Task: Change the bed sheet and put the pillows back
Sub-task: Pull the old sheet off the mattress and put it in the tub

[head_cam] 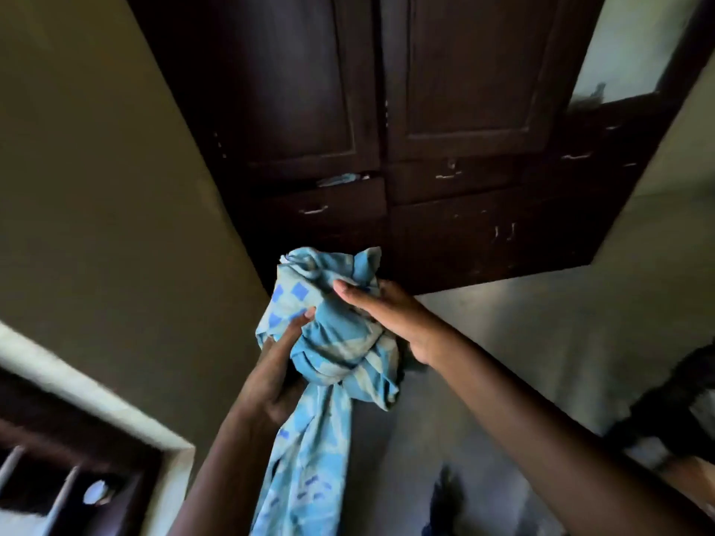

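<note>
A bunched blue and pale green bed sheet (332,342) with blue square prints hangs between my hands in the middle of the view, its loose end trailing down past my left arm. My left hand (280,365) grips the bundle from below and the left, thumb pressed into the cloth. My right hand (387,311) lies against the bundle's right side with its fingers out straight over the cloth. No bed or pillows are in view.
A tall dark wooden wardrobe (387,129) with closed doors and drawers stands straight ahead; a scrap of blue cloth (340,179) pokes from one drawer. A beige wall (96,187) is on the left, a barred window (58,477) at lower left, pale floor (541,323) on the right.
</note>
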